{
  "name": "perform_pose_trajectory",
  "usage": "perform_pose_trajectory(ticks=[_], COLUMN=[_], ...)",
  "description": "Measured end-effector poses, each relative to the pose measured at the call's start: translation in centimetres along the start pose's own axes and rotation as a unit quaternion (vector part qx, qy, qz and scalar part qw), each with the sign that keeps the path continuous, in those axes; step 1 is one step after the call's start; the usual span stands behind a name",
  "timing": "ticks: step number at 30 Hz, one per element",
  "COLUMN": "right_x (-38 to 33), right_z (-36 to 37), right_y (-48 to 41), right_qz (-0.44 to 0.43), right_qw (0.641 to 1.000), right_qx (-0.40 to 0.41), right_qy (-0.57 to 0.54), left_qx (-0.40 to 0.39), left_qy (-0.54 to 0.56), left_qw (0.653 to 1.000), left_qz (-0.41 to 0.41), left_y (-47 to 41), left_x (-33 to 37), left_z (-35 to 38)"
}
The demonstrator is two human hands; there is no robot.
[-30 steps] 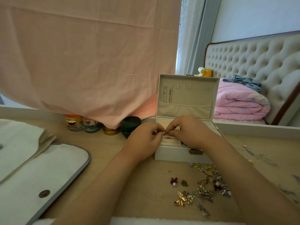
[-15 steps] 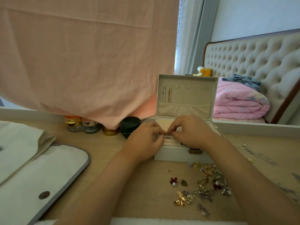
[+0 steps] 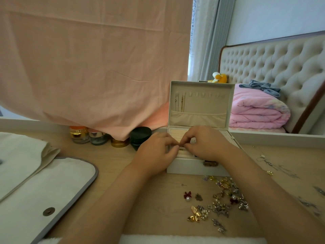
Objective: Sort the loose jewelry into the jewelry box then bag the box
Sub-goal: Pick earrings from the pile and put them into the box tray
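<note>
A white jewelry box (image 3: 193, 169) stands open on the wooden desk, its lid upright with a few chains hung inside. My left hand (image 3: 155, 153) and my right hand (image 3: 204, 142) meet over the box's front compartments, fingertips pinching a small jewelry piece (image 3: 181, 144) between them; the piece is too small to name. A pile of loose jewelry (image 3: 221, 198) lies on the desk in front of the box, with a red bow earring (image 3: 187, 195) set a little apart. A cream cloth bag (image 3: 35, 187) with a grey edge and a snap lies at the left.
Several small cosmetic jars (image 3: 98, 137) and a black jar (image 3: 140, 135) stand behind my left hand under a hanging pink cloth (image 3: 91, 59). Thin silver chains (image 3: 274, 166) lie on the desk at the right. A bed with a pink quilt (image 3: 258, 110) is beyond the desk.
Both hands stay over the box, fingertips still together on the small piece; they have shifted only slightly. Nothing else has moved.
</note>
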State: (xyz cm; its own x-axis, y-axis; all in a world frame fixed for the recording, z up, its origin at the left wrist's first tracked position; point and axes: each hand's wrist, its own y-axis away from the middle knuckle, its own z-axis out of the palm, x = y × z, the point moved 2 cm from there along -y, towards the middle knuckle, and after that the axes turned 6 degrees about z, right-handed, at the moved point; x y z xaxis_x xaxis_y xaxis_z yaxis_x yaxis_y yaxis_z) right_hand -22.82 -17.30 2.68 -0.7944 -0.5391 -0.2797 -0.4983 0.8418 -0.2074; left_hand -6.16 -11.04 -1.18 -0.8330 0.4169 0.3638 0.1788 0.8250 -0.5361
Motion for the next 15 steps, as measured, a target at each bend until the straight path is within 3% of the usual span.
perform_pose_trajectory(ticks=[8, 15], right_x=[0.6, 2.3], right_z=[-2.6, -4.9], right_y=[1.9, 7.2], right_qz=[0.01, 0.02], right_qw=[0.998, 0.999], right_qx=[0.016, -0.047], right_qy=[-0.052, -0.008], left_qx=[0.047, -0.06], left_qy=[-0.007, 0.023], left_qw=[0.998, 0.993], left_qz=[0.035, 0.102], left_y=[-1.0, -1.0], left_x=[2.8, 7.9], left_z=[-1.5, 0.7])
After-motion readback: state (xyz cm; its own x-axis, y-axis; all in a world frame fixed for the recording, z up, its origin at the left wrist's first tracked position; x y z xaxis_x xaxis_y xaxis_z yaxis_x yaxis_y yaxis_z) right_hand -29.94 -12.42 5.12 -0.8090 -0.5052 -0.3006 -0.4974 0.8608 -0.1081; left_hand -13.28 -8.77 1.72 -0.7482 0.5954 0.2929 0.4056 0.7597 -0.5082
